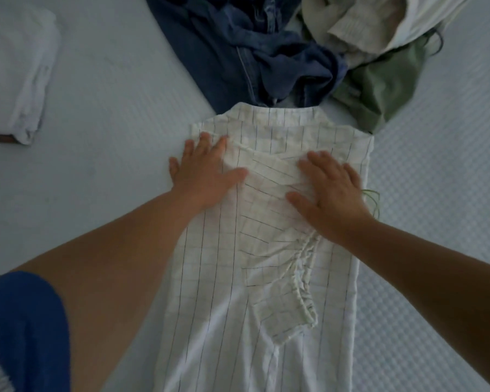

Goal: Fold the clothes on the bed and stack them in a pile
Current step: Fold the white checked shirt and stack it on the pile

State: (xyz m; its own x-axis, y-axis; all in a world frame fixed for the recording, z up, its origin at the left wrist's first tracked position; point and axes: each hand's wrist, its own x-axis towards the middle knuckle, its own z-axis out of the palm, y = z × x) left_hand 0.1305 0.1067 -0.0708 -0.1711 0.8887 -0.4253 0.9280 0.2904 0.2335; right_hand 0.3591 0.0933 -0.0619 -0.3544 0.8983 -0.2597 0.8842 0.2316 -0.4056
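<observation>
A white shirt with thin dark check lines [224, 278] lies flat and lengthwise on the pale bed [111, 108], collar at the far end. Both sides are folded inward, and a sleeve with a gathered cuff runs diagonally down its middle. My left hand [203, 171] rests flat, fingers spread, on the shirt's upper left part. My right hand [330, 193] presses flat on the upper right, over the folded sleeve. Neither hand grips the cloth. Beyond the collar lies an unfolded heap: dark blue jeans and garments [238, 46], a green garment [379, 89] and beige and white pieces [359, 26].
A folded white garment [14, 66] lies at the far left of the bed. A blue sleeve [23, 329] shows at the lower left corner. A thin green cord [372, 196] pokes out beside my right hand. Bare mattress extends left and right of the shirt.
</observation>
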